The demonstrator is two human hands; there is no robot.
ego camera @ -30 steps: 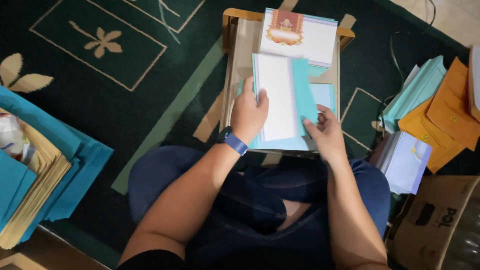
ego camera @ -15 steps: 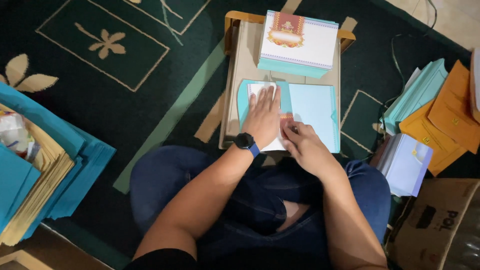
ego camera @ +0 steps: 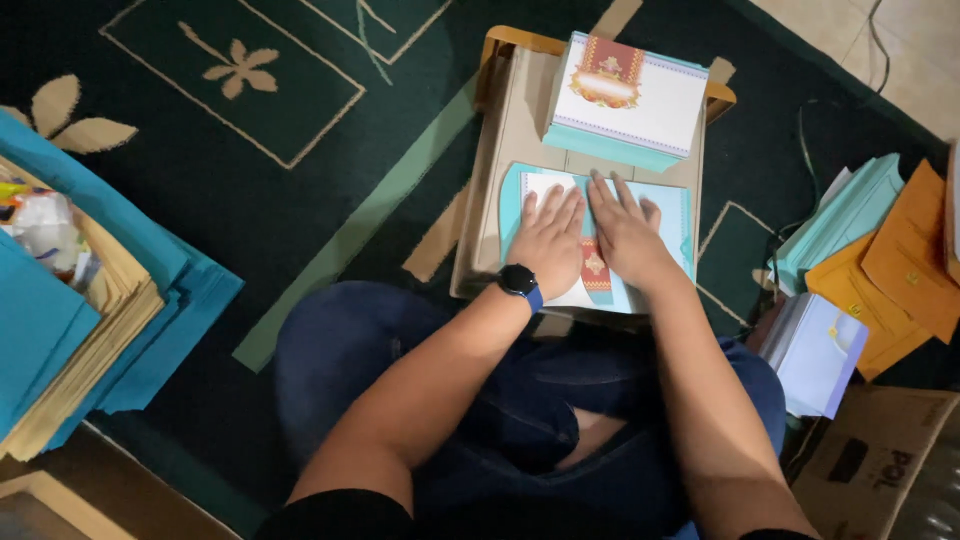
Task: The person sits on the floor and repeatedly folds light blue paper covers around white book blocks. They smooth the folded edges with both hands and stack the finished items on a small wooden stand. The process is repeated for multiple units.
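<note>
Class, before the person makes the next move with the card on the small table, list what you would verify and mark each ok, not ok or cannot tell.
1. Left hand flat on the card: ok.
2. Right hand flat on the card: ok.
3. Card fully on the table: cannot tell; its near edge is hidden.
4. Card stack apart from the hands: ok.
5. Fold line aligned: cannot tell; hands cover it.

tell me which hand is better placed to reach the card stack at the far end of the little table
Right, probably. The right hand lies flat on the light blue card, directly below the stack of cards. The left hand presses the same card further left, under the stack's edge. Both are close, so the margin is small.
</note>
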